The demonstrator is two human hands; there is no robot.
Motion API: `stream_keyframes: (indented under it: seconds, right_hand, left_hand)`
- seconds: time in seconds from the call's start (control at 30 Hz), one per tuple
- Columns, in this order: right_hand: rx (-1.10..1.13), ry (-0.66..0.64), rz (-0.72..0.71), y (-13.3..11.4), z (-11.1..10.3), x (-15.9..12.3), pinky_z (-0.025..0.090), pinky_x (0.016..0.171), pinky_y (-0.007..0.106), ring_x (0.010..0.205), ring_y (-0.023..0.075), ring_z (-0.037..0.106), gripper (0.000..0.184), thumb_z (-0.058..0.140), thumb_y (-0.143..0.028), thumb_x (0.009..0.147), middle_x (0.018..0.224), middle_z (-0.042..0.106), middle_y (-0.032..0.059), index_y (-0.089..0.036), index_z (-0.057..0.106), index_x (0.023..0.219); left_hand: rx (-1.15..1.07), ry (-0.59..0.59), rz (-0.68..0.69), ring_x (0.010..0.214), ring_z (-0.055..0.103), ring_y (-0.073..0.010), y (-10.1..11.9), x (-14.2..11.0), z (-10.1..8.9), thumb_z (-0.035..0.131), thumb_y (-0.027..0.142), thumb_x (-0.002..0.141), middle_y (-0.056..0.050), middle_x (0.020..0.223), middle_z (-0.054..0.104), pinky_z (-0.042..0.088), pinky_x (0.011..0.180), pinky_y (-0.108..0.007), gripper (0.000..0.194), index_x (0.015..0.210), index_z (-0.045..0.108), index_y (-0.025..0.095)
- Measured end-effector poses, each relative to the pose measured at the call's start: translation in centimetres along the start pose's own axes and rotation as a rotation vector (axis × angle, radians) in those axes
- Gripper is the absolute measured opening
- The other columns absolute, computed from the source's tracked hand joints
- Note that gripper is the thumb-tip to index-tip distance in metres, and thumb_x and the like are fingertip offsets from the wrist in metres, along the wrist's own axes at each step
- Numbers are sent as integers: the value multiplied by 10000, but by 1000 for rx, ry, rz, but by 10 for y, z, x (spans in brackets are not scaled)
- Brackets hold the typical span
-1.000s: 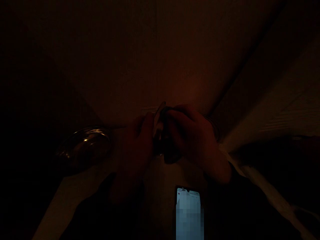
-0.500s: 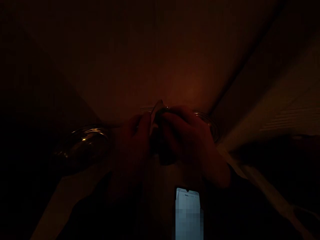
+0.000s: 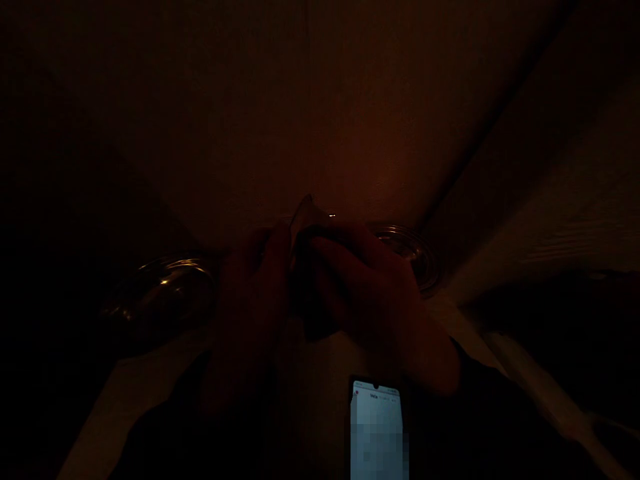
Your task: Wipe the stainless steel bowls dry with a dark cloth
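The scene is very dark. Between my hands is a thin, curved piece with a pointed top (image 3: 306, 212); its kind is unclear. My left hand (image 3: 253, 287) is closed at its left edge, thumb alongside it. On the other side, my right hand (image 3: 375, 283) has bent fingers closed on a dark, soft-looking bundle (image 3: 320, 327), perhaps a cloth, pressed near the thin piece. The fingertips of both hands are mostly lost in shadow.
A shiny rounded vessel (image 3: 165, 287) stands left of my hands, and a ringed, glossy dish (image 3: 413, 253) is at the right. Nearest me lies a lit phone (image 3: 377, 433), its screen partly pixelated. A pale strip (image 3: 530, 380) runs along the right.
Both hands and the thin piece have shifted slightly to the left. More of the dish at the right shows, and the picture is a little darker.
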State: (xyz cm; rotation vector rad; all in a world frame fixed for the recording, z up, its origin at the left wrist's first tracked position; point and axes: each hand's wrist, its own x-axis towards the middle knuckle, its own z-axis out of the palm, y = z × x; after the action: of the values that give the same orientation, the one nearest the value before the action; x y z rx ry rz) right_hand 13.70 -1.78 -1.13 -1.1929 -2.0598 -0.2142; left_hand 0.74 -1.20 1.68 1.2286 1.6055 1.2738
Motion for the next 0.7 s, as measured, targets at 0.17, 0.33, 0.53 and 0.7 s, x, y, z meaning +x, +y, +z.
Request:
stream_keyframes:
  seconds: [0.17, 0.33, 0.53, 0.7]
  right_hand:
    - [-10, 46, 115, 13, 0, 3, 498, 751, 312, 875, 191, 621, 270, 419, -259, 947, 1053, 637, 87, -183, 635, 1089]
    - [-13, 27, 113, 10, -2, 3, 495, 768, 319, 888, 198, 617, 265, 426, -264, 941, 1043, 631, 97, -168, 645, 1055]
    - [2, 28, 73, 8, -1, 3, 499, 769, 299, 911, 185, 617, 253, 427, -244, 938, 1069, 631, 71, -202, 628, 1087]
    - [-51, 44, 172, 17, -2, 5, 498, 745, 313, 863, 195, 622, 250, 417, -261, 945, 966, 632, 63, -196, 646, 1020]
  left_hand:
    - [0, 26, -32, 617, 589, -163, 3, -8, 3, 589, 444, 763, 18, 602, 591, 431, 498, -240, 232, 651, 590, 240]
    - [-19, 13, -5, 585, 540, -140, 0, -4, 2, 550, 406, 798, 20, 604, 576, 385, 470, -235, 238, 652, 609, 228]
    - [-60, -49, -6, 532, 493, -111, 0, -1, 0, 558, 422, 808, 36, 565, 519, 380, 450, -215, 285, 608, 562, 219]
    - [-106, -29, -39, 565, 553, -107, 2, -8, 3, 569, 399, 812, 36, 614, 589, 400, 452, -195, 234, 674, 624, 219]
